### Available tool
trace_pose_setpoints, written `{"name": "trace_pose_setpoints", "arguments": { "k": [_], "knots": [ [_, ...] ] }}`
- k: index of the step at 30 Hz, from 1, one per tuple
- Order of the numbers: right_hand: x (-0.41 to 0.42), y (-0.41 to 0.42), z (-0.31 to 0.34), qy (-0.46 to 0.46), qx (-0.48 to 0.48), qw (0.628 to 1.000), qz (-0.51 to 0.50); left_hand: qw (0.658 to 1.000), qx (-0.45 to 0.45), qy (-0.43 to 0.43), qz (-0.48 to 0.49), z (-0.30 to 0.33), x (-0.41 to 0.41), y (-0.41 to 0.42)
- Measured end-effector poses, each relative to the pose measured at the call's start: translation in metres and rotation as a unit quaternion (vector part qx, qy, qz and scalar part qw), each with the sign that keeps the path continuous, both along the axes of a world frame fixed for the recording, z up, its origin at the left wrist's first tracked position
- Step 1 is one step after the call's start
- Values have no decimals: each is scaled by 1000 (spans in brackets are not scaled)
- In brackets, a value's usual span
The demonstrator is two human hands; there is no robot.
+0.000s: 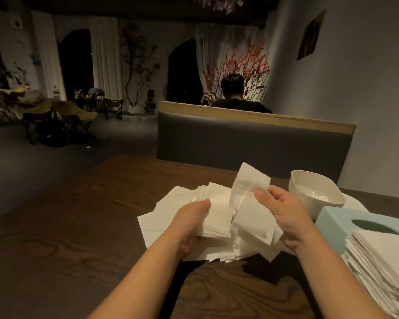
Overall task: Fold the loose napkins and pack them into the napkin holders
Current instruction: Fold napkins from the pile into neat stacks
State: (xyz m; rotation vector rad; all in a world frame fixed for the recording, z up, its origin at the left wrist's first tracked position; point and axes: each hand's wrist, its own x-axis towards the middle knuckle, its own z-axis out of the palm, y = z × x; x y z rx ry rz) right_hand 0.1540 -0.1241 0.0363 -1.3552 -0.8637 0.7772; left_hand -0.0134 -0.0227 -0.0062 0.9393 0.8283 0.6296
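Note:
A heap of loose white napkins (171, 203) lies on the dark wooden table (78, 226). My left hand (191, 222) grips a small folded stack of napkins (217, 219) just above the heap. My right hand (286, 215) pinches a crumpled, half-unfolded napkin (249, 187) that stands up between the two hands. An open white napkin holder (309, 199) sits at the right, seemingly with nothing in it. Nearer me is a pale blue holder (332, 224) with an oval slot, and a tall stack of folded napkins (382, 268) leans against it.
A grey booth seat back (251, 143) with a wooden top rail stands across the table; a person sits behind it, facing away. Folding chairs (62, 120) stand on the floor at the far left. A wall runs along the right.

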Motion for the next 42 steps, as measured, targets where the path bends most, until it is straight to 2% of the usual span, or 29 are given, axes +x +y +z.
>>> {"name": "trace_pose_setpoints", "arguments": {
  "k": [3,8,9,11,13,17,24,28,30,33,35,37,39,42],
  "knots": [
    [-7,0,1,-50,-37,997,49,999,-33,-31,-10,0,3,-6],
    [-13,7,-6,-160,-86,983,39,996,-64,-28,-56,0,7,-6],
    [-15,9,-8,-182,-88,979,31,996,-57,-22,-62,0,7,-7],
    [-17,11,-10,-190,-96,977,23,999,13,0,-47,-5,10,-6],
    [-13,12,-12,-146,-124,981,31,998,63,8,-13,-6,10,-4],
    [-4,12,-18,-84,-186,977,57,998,63,0,29,-2,6,0],
    [-1,4,-12,111,-33,993,11,992,31,-61,108,-2,5,1],
    [2,-1,-7,231,49,970,52,994,18,-68,89,-3,8,-3],
    [-1,-3,-3,239,62,966,73,995,-8,-79,65,-2,10,-9],
    [-12,4,-6,173,19,984,43,996,-12,-77,36,-3,13,-13],
    [-22,11,-12,58,-40,997,-8,997,-28,-72,19,-1,14,-15],
    [-29,16,-19,-38,-80,995,-47,995,-65,-70,11,2,14,-16],
    [-33,17,-20,-80,-95,990,-67,995,-84,-60,10,2,15,-14],
    [-36,17,-20,-124,-91,985,-83,997,-63,-43,2,4,15,-16]
  ]
}}
